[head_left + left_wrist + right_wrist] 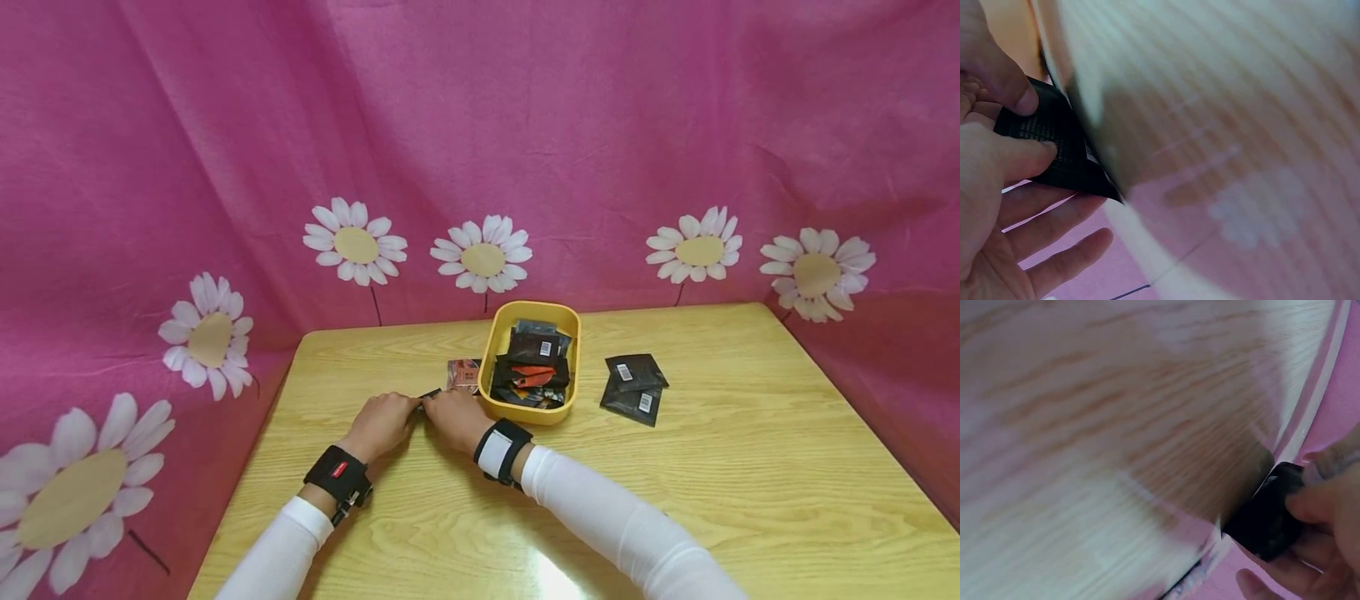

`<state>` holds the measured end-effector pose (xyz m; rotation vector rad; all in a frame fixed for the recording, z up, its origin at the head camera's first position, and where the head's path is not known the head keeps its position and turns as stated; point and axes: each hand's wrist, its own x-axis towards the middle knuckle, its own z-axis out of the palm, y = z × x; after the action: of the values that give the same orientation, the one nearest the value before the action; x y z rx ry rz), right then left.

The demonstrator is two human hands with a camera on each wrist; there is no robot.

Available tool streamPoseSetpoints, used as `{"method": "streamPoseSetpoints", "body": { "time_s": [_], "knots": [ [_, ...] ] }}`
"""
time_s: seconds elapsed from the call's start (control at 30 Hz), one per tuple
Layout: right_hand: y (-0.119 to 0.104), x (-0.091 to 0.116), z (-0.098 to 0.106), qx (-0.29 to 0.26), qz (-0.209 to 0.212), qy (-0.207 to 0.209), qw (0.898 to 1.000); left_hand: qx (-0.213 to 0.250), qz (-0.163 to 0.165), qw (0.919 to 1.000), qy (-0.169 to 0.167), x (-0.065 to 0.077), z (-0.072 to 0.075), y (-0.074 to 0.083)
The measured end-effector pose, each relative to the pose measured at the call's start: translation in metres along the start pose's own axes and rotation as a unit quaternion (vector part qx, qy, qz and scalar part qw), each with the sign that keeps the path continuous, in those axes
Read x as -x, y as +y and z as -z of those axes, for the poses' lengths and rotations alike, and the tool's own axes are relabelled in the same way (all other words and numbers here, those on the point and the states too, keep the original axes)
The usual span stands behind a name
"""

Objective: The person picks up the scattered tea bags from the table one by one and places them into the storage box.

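Both hands hold one small black sachet (1063,125) between them, low over the left part of the table. Its printed side with fine lettering faces up in the left wrist view. My left hand (381,427) pinches one end, thumb on top and fingers beneath. From the other end my right hand (457,418) grips it, its thumb also pressed on the sachet. Only a dark edge of the sachet shows in the head view, the rest being hidden by the hands. Just beyond the right hand lies a red-printed packet (462,373).
A yellow bin (525,414) with several dark sachets (534,346) in it stands right of the hands. Farther right, two black sachets (639,372) with white barcode labels overlap on the wooden table (720,450). A pink flowered cloth (570,150) surrounds the table's back and sides.
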<state>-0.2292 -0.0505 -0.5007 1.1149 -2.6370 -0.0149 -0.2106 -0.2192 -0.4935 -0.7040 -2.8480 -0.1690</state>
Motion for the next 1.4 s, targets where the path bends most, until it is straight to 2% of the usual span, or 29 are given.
{"method": "streamPoseSetpoints", "body": {
  "time_s": [0.13,0.2,0.3,0.43,0.57,0.7,0.93,1.17,1.4],
  "knots": [
    [0.004,0.004,0.012,-0.028,0.003,0.013,1.0,0.006,-0.016,0.9993,0.033,0.003,0.016,0.006],
    [0.007,0.006,0.024,-0.05,0.009,0.019,0.999,0.009,-0.024,0.9987,0.044,0.004,0.027,0.01],
    [0.017,0.011,0.044,-0.066,0.021,0.052,0.996,0.004,-0.041,0.9969,0.067,0.0,0.044,0.018],
    [0.037,0.021,0.068,-0.063,0.03,0.098,0.993,-0.01,-0.069,0.9922,0.104,-0.014,0.06,0.032],
    [0.063,0.032,0.084,-0.062,0.029,0.121,0.99,-0.02,-0.085,0.9894,0.116,-0.037,0.067,0.048],
    [0.089,0.042,0.092,-0.068,0.013,0.12,0.99,-0.031,-0.1,0.988,0.114,-0.065,0.065,0.062],
    [0.128,0.061,0.09,-0.062,-0.014,0.109,0.992,-0.036,-0.126,0.9871,0.092,-0.104,0.057,0.084],
    [0.158,0.072,0.073,-0.039,-0.039,0.126,0.991,-0.032,-0.134,0.9854,0.099,-0.137,0.032,0.096],
    [0.177,0.076,0.046,-0.043,-0.064,0.112,0.991,-0.039,-0.121,0.9911,0.038,-0.156,0.005,0.103]
  ]
}}
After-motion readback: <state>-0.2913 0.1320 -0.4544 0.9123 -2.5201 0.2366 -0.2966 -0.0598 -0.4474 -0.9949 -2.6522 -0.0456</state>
